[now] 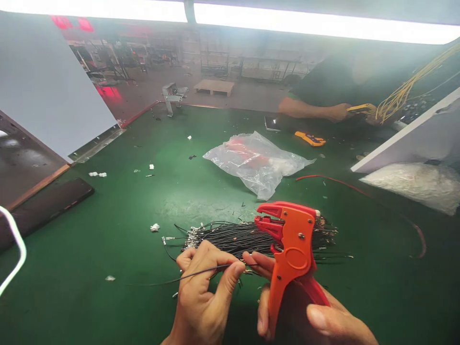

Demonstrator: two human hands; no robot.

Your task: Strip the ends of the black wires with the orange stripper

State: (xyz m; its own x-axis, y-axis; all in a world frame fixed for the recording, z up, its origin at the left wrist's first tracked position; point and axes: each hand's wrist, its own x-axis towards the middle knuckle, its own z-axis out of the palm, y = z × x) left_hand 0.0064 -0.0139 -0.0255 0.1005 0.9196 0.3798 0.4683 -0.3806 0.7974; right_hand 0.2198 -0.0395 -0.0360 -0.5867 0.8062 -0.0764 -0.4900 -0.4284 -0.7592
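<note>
L hand is pinched on blk wire, apparently for steadiness; wire stripper is held upright in R hand.

Left fingers pinch 1 black wire; right fingers hold orange stripper.

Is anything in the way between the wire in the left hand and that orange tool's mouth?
Nothing visible. The wire reaches the fingers of the right hand, lower in view than the open jaws of the tool.
</note>
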